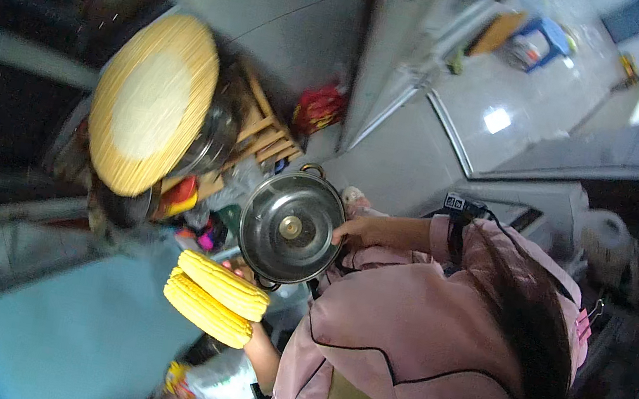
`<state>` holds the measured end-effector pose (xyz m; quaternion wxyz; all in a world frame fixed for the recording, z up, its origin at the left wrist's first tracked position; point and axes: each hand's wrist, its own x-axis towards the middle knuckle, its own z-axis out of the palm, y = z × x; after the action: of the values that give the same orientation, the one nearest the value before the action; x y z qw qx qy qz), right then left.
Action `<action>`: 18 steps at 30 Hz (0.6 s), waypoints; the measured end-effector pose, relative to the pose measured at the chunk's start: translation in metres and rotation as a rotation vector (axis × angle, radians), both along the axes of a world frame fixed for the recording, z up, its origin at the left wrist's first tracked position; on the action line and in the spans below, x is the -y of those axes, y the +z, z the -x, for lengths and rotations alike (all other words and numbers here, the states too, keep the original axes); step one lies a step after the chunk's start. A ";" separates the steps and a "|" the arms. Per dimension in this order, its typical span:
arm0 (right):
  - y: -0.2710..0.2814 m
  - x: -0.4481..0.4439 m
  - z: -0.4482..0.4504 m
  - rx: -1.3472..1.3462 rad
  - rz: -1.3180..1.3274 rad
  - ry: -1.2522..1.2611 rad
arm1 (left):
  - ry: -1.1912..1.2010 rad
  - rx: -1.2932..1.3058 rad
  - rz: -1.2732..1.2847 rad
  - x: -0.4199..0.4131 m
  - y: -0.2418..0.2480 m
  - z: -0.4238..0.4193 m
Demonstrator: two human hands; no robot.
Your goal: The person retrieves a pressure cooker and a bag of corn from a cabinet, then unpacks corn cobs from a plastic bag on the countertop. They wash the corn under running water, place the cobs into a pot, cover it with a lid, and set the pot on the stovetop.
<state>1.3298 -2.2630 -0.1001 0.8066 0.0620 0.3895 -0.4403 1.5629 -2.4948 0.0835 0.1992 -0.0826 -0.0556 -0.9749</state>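
Observation:
My left hand holds two peeled yellow cobs of corn side by side. The cobs hide most of that hand, with only some fingertips and the wrist showing. My right hand grips the near rim of a round metal pot, thumb at the edge. The pot has two small loop handles and appears to be covered by a glass lid with a round gold-coloured knob. What is inside the pot cannot be made out. The corn is just beside the pot, close to its lower handle.
A large round straw-coloured tray leans at the upper left, by a slatted wooden rack. A red bag lies beyond. Light blue surface at lower left, plastic bag nearby. A doorway track and blue stool are upper right.

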 end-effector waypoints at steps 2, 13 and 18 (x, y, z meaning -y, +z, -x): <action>0.002 -0.015 -0.050 -0.256 0.025 -0.273 | -0.124 0.028 0.074 0.009 0.017 -0.003; 0.185 -0.007 -0.198 -0.234 -0.574 -1.246 | -0.987 0.215 -0.160 0.068 0.052 0.018; 0.215 0.056 -0.233 -0.444 -0.696 -1.579 | -1.199 0.040 -0.272 0.084 0.051 0.037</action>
<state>1.5624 -2.3194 0.1145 0.1095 0.4669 0.4924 -0.7264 1.5262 -2.5785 0.1343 -0.3762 -0.0551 0.1216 -0.9169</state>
